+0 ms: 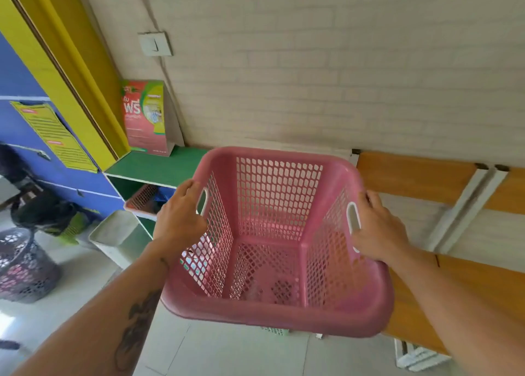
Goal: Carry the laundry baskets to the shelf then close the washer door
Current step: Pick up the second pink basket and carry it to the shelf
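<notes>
I hold an empty pink perforated plastic laundry basket (277,242) in the air before me, my left hand (179,216) closed over its left rim by the cut-out handle, my right hand (377,229) clamped on the right rim at the matching slot, so the load stays level as I walk. The basket hangs just right of a green-topped shelf unit (159,165), which I judge to be its destination. A second pink mesh basket (142,201) already sits in that shelf's upper compartment, which suggests this one belongs beside or below it. A red and green printed sign (145,117) stands on the shelf top against the white brick wall (326,63). Right of the shelf and behind the basket runs a wooden-slat bench (412,176). No washer door is in view; that step waits.
</notes>
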A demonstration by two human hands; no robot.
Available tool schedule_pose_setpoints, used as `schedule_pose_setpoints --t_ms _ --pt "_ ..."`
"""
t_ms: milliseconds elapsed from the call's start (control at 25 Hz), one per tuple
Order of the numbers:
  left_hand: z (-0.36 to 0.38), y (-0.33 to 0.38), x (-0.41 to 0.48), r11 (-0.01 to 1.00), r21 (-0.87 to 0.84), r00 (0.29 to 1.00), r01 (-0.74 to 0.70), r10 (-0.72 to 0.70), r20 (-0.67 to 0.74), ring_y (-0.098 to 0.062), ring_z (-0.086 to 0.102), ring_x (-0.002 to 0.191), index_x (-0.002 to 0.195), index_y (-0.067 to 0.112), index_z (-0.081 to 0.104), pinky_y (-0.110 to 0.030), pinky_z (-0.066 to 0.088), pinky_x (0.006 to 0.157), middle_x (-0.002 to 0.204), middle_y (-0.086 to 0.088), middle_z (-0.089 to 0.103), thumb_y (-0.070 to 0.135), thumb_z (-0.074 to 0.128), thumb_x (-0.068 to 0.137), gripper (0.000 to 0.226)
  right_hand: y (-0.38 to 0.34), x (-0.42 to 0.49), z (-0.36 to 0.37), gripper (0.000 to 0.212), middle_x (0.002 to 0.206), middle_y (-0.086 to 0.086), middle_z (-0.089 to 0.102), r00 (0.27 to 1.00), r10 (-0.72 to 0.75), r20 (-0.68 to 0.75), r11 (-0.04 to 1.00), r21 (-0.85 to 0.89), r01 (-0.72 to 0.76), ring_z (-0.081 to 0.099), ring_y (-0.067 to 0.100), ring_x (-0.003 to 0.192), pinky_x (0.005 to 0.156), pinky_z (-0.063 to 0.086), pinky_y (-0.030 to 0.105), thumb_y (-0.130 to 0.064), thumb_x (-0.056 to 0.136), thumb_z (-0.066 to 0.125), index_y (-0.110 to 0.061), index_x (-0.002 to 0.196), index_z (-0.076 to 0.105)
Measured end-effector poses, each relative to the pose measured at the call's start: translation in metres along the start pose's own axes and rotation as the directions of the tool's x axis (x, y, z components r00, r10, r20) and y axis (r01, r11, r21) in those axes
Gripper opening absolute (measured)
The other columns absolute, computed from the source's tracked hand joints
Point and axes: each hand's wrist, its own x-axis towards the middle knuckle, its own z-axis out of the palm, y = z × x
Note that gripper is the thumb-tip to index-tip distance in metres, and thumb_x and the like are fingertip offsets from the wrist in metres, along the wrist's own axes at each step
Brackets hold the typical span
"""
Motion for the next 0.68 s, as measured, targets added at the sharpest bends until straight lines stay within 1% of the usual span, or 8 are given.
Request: schedule_pose_setpoints --t_ms 120,240,280,360,440,520,600,680 --pt "0.032 -0.021 0.036 1.000 -0.009 0.998 -0.024 0.024 0.062 -0.030 0.064 0.089 0.136 0.032 0.036 -0.045 0.055 0.066 0.135 0.005 0.043 0.019 0.062 0.076 0.066 -0.015 0.031 0.024 0.062 0.133 0.006 0.037 1.000 0.020 -0.002 0.999 0.031 -0.020 0.058 0.033 0.098 0.065 0.043 0.038 -0.022 0.084 0.060 -0.015 0.137 0.027" --pt "0.055 -0.049 0.085 0.997 -0.014 0.994 -0.080 0.081 0.076 -0.028 0.064 0.084 0.138 0.036 0.034 -0.046 0.057 0.068 0.133 0.002 0.047 0.042 0.055 0.086 0.056 -0.043 0.070 0.036 0.072 0.141 0.007 0.032 0.997 0.079 0.017 0.997 0.001 -0.079 0.058 0.033 0.102 0.066 0.042 0.037 -0.016 0.079 0.062 -0.011 0.142 0.026" --pt "0.060 -0.059 0.100 0.996 -0.023 0.992 -0.090 0.091 0.089 -0.029 0.064 0.085 0.136 0.033 0.037 -0.047 0.057 0.069 0.133 0.000 0.048 0.041 0.053 0.086 0.053 -0.054 0.080 0.040 0.079 0.147 0.007 0.027 0.994 0.102 0.046 0.995 -0.017 -0.101 0.058 0.032 0.104 0.066 0.043 0.037 -0.012 0.078 0.063 -0.010 0.145 0.023" --pt "0.072 -0.077 0.126 0.993 -0.059 0.988 -0.106 0.112 0.110 -0.034 0.063 0.089 0.135 0.024 0.043 -0.047 0.056 0.071 0.134 -0.005 0.049 0.025 0.055 0.081 0.055 -0.073 0.096 0.052 0.088 0.153 0.009 0.019 0.990 0.123 0.074 0.991 -0.054 -0.119 0.059 0.033 0.105 0.067 0.045 0.036 -0.009 0.076 0.066 -0.010 0.149 0.017" --pt "0.089 -0.097 0.155 0.985 -0.077 0.977 -0.153 0.163 0.141 -0.034 0.062 0.087 0.135 0.019 0.046 -0.040 0.052 0.064 0.137 -0.006 0.048 0.012 0.058 0.075 0.061 -0.090 0.111 0.074 0.094 0.156 0.011 0.013 0.980 0.177 0.092 0.982 -0.078 -0.170 0.059 0.033 0.108 0.072 0.051 0.036 -0.008 0.074 0.070 -0.012 0.150 0.013" --pt "0.116 -0.112 0.176 0.975 -0.105 0.959 -0.198 0.215 0.187 -0.028 0.059 0.084 0.137 0.019 0.044 -0.034 0.048 0.058 0.139 -0.004 0.045 0.003 0.057 0.070 0.070 -0.097 0.118 0.101 0.099 0.156 0.010 0.014 0.963 0.238 0.128 0.971 -0.072 -0.230 0.059 0.033 0.107 0.074 0.054 0.036 -0.008 0.072 0.073 -0.012 0.150 0.013" --pt "0.154 -0.123 0.183 0.971 -0.135 0.945 -0.199 0.227 0.234 -0.031 0.057 0.095 0.141 0.020 0.039 -0.040 0.052 0.065 0.142 -0.003 0.040 0.000 0.055 0.067 0.078 -0.096 0.121 0.132 0.102 0.153 0.010 0.017 0.940 0.293 0.176 0.956 -0.057 -0.287 0.059 0.034 0.105 0.072 0.055 0.039 -0.006 0.069 0.075 -0.011 0.150 0.013" --pt "0.199 -0.130 0.173 0.974 -0.157 0.933 -0.166 0.207 0.293 -0.037 0.051 0.113 0.146 0.020 0.032 -0.049 0.052 0.081 0.148 -0.004 0.034 -0.002 0.054 0.066 0.086 -0.089 0.119 0.166 0.105 0.156 0.012 0.015 0.917 0.344 0.202 0.938 -0.113 -0.327 0.056 0.037 0.114 0.079 0.055 0.041 -0.007 0.068 0.076 -0.011 0.150 0.011"
